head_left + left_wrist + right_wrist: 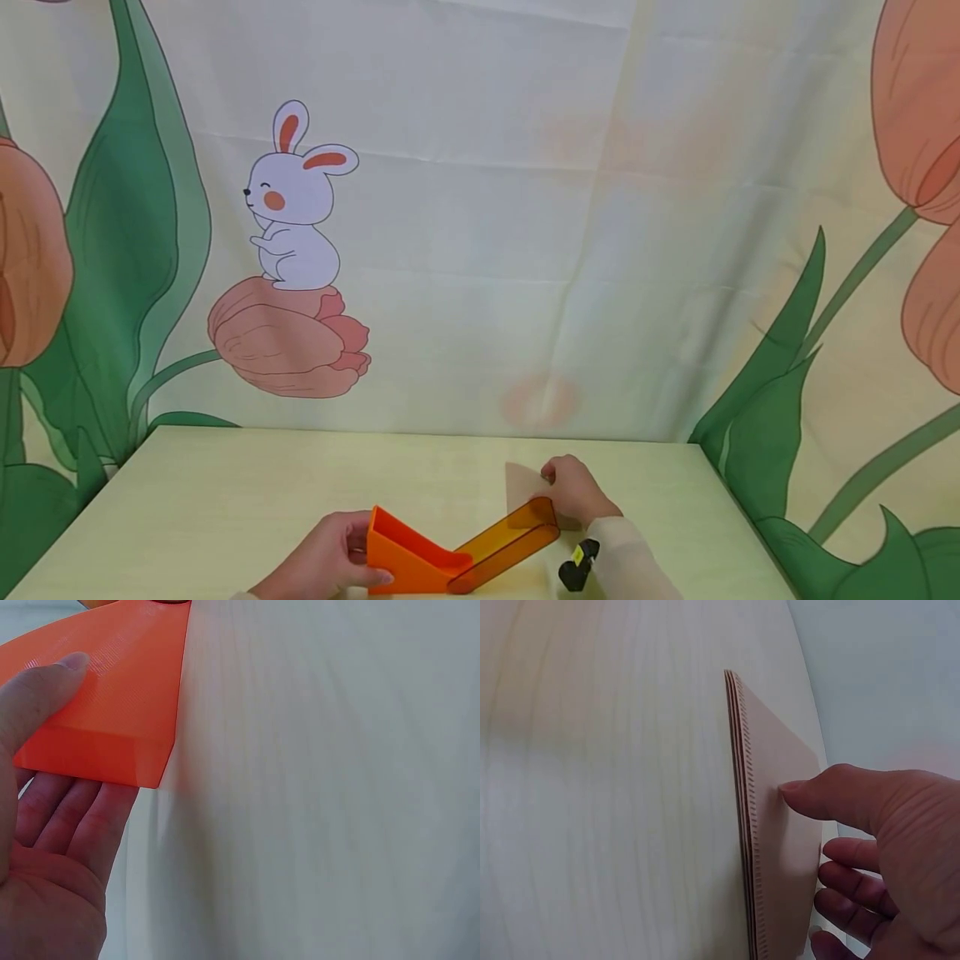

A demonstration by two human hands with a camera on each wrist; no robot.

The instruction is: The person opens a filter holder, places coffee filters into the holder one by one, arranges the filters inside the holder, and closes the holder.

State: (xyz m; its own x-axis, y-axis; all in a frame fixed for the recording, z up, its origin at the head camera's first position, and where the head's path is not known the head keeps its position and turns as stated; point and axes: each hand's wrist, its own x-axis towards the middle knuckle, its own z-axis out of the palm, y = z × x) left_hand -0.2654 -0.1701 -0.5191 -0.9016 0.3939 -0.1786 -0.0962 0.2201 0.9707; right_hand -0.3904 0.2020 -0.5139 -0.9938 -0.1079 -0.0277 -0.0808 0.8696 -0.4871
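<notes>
An orange coffee filter holder [408, 567] stands near the table's front edge, its amber see-through lid [502, 550] swung out to the right. My left hand [333, 550] grips the holder's left end, thumb [45, 694] on the near side and fingers around the back end. A stack of brown paper coffee filters [780, 847] with a crimped edge lies on the table behind the lid. My right hand [900, 840] holds the stack at one edge, its thumb on the upper face and curled fingers at the rim. In the head view, the lid partly covers the filters.
The pale wood-grain table [300, 475] runs back to a hanging cloth [480, 250] printed with a rabbit and tulips. A small black device with a yellow label [579, 565] sits by the right wrist.
</notes>
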